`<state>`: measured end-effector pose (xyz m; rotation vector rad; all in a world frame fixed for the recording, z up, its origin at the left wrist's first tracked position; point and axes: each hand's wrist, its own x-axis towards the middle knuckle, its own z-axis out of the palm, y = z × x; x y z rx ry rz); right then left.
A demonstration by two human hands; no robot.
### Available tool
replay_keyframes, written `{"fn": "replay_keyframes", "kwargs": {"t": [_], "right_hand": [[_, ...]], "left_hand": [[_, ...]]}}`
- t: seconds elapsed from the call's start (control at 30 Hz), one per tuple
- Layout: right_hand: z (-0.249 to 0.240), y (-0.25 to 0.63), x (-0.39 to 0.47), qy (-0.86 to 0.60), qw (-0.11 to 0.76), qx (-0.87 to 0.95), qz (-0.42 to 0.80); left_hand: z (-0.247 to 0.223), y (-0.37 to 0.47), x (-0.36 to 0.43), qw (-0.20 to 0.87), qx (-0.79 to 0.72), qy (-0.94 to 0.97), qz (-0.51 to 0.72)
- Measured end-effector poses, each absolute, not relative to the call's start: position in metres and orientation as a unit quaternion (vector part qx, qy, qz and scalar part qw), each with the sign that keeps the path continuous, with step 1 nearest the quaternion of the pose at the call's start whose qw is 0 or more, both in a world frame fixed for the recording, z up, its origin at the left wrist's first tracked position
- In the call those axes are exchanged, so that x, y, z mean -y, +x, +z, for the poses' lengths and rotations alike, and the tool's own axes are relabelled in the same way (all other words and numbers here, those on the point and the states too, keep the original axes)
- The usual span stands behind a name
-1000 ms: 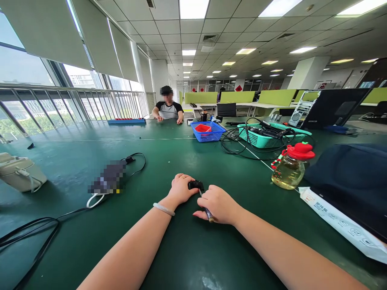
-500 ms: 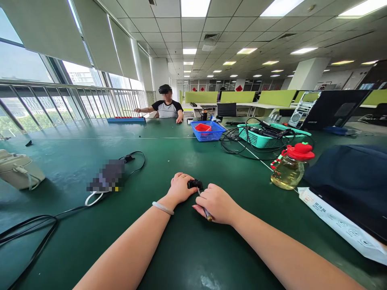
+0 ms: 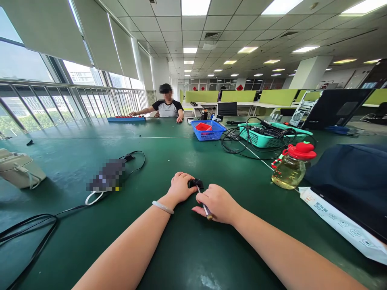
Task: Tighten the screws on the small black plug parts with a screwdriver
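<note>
My left hand (image 3: pixel 180 187), a pale bangle at its wrist, is closed on a small black part (image 3: pixel 195 183) on the green table (image 3: pixel 181 249). What kind of part it is cannot be made out. In my right hand (image 3: pixel 218 203) is a slim screwdriver (image 3: pixel 208 212), its shaft slanting up and left. The tip meets or comes very near the right side of the black part. Its handle end shows below my fingers, with the thumb a little apart from them.
Ahead stand a blue basket (image 3: pixel 208 135) with a red tray (image 3: pixel 203 127) and a teal basket (image 3: pixel 260 141) of cables. A red-lidded jar (image 3: pixel 288 173) is at right. A pouch-like item (image 3: pixel 107 175) and cables lie left. Across the table, a person (image 3: pixel 167 106) reaches toward a blue rack (image 3: pixel 126 119).
My left hand keeps its place on the black part. The fingers of my right hand have shifted slightly around the screwdriver. The other person's hand has come lower, over the blue rack.
</note>
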<state>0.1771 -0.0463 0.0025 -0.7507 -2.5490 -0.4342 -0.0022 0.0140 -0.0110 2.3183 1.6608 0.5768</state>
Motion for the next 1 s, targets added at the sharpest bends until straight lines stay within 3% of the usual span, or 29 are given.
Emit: {"fn": "replay_keyframes", "kwargs": {"t": [0.77, 1.0], "right_hand": [[0.0069, 0.1728, 0.0476, -0.312, 0.121, 0.929, -0.154], [0.0084, 0.179, 0.0452, -0.323, 0.209, 0.916, -0.117]], "left_hand": [[-0.0129, -0.0023, -0.0161, 0.115, -0.566, 0.792, 0.198], [-0.0138, -0.0029, -0.0164, 0.117, -0.564, 0.792, 0.205]]}}
